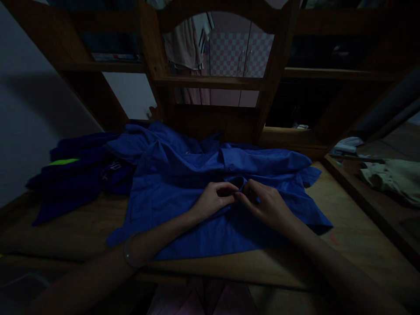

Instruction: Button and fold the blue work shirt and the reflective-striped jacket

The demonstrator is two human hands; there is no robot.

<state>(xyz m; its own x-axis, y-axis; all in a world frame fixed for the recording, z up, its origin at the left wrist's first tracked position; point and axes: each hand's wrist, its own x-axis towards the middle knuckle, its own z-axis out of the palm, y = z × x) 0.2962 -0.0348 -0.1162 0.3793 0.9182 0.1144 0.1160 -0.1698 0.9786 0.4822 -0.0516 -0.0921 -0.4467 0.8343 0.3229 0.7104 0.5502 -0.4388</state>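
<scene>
A blue shirt [183, 175] lies spread across the wooden tabletop, its sleeves and folds rumpled toward the back. My left hand [215, 199] pinches a raised edge of the cloth near the middle, thumb and forefinger together. Close against it, my right hand [264, 201] grips the same edge with bent fingers. The fingertips of both hands almost meet. A pocket flap [234, 159] with a small button shows just behind them. Whether a button sits between my fingers is too dark to make out.
Dark blue clothing [75, 170] with a bright green strip is heaped at the left, by the wall. A wooden shelf unit [216, 83] with a mirror rises behind the table [348, 210]. Pale cloth [393, 177] lies at the right, beyond a wooden ledge.
</scene>
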